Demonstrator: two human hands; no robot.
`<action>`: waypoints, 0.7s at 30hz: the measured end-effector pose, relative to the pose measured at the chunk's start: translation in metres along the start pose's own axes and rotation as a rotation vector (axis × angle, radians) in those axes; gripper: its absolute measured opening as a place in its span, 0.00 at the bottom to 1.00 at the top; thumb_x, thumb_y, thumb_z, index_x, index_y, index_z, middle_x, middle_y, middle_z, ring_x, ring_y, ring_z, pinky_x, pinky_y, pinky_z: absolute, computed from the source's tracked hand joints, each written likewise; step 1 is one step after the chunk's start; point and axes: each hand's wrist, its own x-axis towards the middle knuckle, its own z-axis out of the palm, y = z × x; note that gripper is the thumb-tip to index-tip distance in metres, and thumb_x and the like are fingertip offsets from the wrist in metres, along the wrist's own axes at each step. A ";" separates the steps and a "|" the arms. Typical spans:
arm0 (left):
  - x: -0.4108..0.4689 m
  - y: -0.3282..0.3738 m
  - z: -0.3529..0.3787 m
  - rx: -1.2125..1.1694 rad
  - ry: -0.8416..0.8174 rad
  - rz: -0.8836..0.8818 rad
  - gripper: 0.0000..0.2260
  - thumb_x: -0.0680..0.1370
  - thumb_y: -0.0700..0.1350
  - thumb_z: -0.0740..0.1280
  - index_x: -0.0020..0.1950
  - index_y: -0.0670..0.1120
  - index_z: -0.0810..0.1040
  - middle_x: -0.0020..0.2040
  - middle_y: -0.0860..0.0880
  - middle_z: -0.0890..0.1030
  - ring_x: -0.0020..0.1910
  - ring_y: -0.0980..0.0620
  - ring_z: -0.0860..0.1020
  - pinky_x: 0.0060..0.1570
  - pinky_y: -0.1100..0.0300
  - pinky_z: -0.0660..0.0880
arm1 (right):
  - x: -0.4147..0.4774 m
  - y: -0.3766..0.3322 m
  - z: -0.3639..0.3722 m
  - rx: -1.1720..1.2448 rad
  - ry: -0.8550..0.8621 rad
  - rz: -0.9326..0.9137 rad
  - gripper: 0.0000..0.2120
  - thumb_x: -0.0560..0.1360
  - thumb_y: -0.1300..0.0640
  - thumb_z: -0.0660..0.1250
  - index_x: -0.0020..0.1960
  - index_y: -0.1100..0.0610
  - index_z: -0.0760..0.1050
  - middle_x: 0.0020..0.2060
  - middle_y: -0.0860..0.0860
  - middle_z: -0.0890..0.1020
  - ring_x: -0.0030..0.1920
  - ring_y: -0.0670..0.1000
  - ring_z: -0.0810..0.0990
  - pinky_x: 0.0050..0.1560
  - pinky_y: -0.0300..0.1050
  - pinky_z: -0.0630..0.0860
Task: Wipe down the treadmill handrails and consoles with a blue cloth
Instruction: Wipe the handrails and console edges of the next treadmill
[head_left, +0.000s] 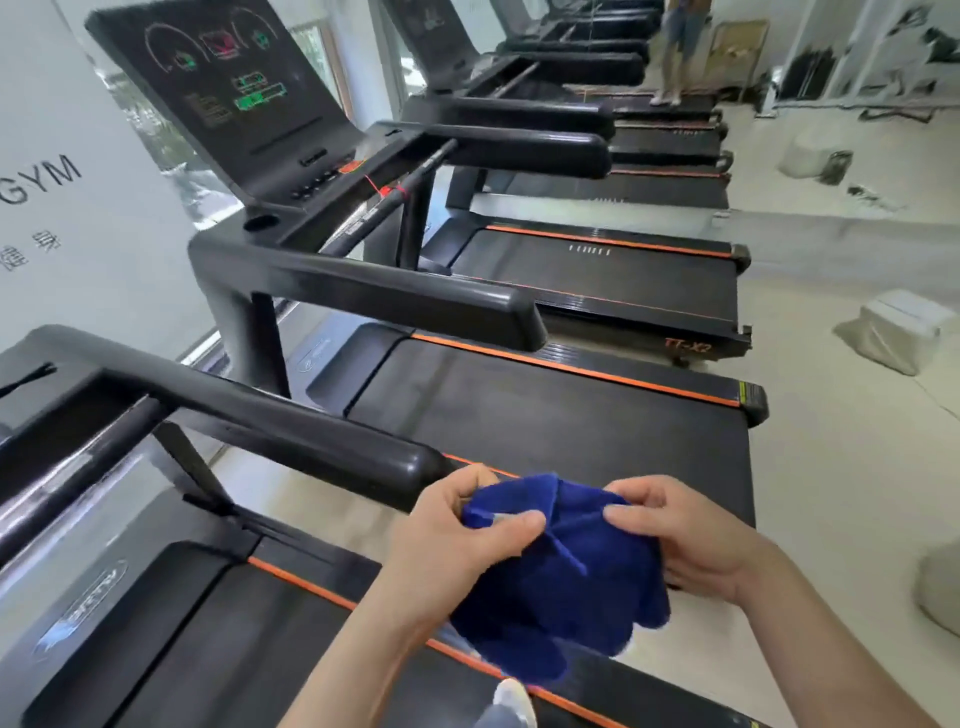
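Standing at the far left, a white wall panel (62, 208) reads GYM; beside it the lit console (223, 93) of the second treadmill tilts back; the nearest handrail (291, 441) runs rightward, its rounded end just beside the left hand (457, 540), whose thumb and curled fingers pinch the blue cloth (561, 582); the cloth hangs bunched between both hands, apart from the handrail; the right hand (691, 535) pinches its other side, fingers curled; a wrapped white bundle (893, 332) sits on the floor at right.
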 end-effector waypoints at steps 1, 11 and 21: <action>0.013 0.001 0.008 0.026 0.034 0.016 0.16 0.71 0.47 0.76 0.28 0.51 0.71 0.27 0.55 0.72 0.27 0.59 0.69 0.30 0.69 0.65 | 0.007 -0.008 -0.010 -0.038 0.065 -0.027 0.13 0.74 0.57 0.72 0.48 0.69 0.78 0.41 0.61 0.81 0.40 0.53 0.79 0.39 0.40 0.75; 0.188 -0.002 0.032 -0.120 0.200 -0.075 0.20 0.67 0.61 0.69 0.33 0.45 0.70 0.30 0.46 0.67 0.30 0.50 0.63 0.29 0.51 0.56 | 0.136 -0.083 -0.113 -0.371 0.466 -0.207 0.10 0.80 0.56 0.63 0.44 0.53 0.82 0.36 0.44 0.84 0.33 0.40 0.79 0.33 0.31 0.72; 0.311 0.023 0.024 -0.450 0.547 -0.303 0.20 0.80 0.55 0.59 0.39 0.47 0.86 0.39 0.43 0.85 0.36 0.48 0.84 0.36 0.58 0.75 | 0.251 -0.196 -0.186 -0.613 0.140 -0.147 0.02 0.72 0.57 0.73 0.42 0.51 0.80 0.35 0.47 0.83 0.34 0.42 0.78 0.39 0.37 0.73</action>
